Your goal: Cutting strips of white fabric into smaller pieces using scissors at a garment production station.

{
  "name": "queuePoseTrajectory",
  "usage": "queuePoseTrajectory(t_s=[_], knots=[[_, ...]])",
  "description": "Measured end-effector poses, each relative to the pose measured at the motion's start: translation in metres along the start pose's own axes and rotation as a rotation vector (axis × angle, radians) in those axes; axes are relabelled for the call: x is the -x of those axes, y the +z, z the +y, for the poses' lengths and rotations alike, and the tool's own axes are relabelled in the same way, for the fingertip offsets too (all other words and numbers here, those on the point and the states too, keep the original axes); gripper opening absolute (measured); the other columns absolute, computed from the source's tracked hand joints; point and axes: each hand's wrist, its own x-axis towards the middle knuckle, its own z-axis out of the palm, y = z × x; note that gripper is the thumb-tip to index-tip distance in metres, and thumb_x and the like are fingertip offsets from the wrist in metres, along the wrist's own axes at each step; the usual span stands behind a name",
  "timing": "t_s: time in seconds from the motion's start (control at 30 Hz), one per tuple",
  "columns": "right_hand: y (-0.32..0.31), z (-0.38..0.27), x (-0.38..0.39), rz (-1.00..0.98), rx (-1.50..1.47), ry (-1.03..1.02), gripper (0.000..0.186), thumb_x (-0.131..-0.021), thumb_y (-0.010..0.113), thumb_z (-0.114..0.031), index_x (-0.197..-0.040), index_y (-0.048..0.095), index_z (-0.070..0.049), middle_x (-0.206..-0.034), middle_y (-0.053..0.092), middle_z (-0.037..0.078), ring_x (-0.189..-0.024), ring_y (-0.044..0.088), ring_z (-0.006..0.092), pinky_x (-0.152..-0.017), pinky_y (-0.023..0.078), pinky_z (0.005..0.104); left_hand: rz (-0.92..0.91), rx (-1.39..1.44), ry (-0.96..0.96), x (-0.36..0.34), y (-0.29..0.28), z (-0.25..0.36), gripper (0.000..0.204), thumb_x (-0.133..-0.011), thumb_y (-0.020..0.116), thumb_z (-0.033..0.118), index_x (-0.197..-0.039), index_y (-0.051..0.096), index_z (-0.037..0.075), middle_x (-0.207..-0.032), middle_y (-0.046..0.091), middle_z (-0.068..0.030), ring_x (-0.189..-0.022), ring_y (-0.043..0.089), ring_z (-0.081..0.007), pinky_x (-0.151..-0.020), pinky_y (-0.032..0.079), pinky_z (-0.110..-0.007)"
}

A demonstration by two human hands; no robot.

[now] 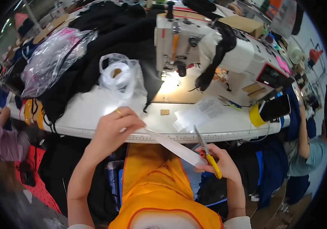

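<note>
A strip of white tape (173, 145) is stretched slantwise between my hands, just over the table's front edge. My left hand (114, 131) pinches its upper end. At the lower end my right hand (221, 162) holds the tape near its fingertips and also grips scissors (213, 165) with yellow and red handles, blades pointing up and away. Beyond my left hand lies a roll of white tape (122, 81) in clear plastic. A small tan piece (165, 112) and white printed labels (201, 112) rest on the tabletop close by.
A white sewing machine (228, 53) with its lamp lit stands at the back right. Black fabric (106, 42) and a plastic-wrapped bundle (58, 57) cover the left. At right are snips (230, 102), yellow tape (256, 115) and a phone (276, 108). Other people sit at both sides.
</note>
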Motion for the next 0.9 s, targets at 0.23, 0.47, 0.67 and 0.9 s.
queuePoseTrajectory(t_s=[0.23,0.47,0.67,0.9], knots=[[-0.018,0.020,0.010,0.066,-0.004,-0.001,0.047,-0.068,0.077,-0.003,-0.110,0.056,-0.003,-0.085,0.060,0.004,-0.077,0.057,0.0089,-0.075,0.046,0.0226,0.244,-0.142,0.082,-0.006,-0.020,-0.008,0.019,-0.065,0.066,-0.012,-0.077,0.065,0.002,-0.077,0.059,-0.0062,-0.074,0.059,-0.0184,-0.066,0.044,-0.026],[-0.033,0.016,-0.007,0.381,0.138,-0.170,0.042,-0.072,0.072,0.001,-0.110,0.056,-0.004,-0.085,0.060,0.003,-0.076,0.058,0.0100,-0.072,0.047,0.0224,-0.229,0.267,-0.089,0.024,-0.069,-0.046,0.026,-0.065,0.067,-0.008,-0.088,0.068,0.003,-0.097,0.064,-0.0103,-0.084,0.061,-0.0186,-0.070,0.048,-0.028],[-0.029,0.014,-0.032,0.484,0.131,-0.396,0.043,-0.070,0.059,0.011,-0.110,0.054,-0.004,-0.084,0.057,0.002,-0.080,0.056,0.0110,-0.075,0.044,0.0238,-0.429,0.675,-0.289,-0.029,-0.016,-0.002,0.036,-0.086,0.056,0.012,-0.120,0.054,0.002,-0.120,0.056,-0.0084,-0.105,0.056,-0.0169,-0.070,0.053,-0.025],[-0.016,0.001,-0.051,0.550,0.063,-0.513,0.043,-0.074,0.056,0.010,-0.114,0.049,-0.004,-0.083,0.056,0.003,-0.083,0.054,0.0118,-0.081,0.041,0.0260,-0.650,1.096,-0.480,-0.055,0.103,0.031,0.047,-0.086,0.060,0.011,-0.129,0.041,0.001,-0.119,0.052,-0.0179,-0.100,0.057,-0.0149,-0.075,0.053,-0.026]])
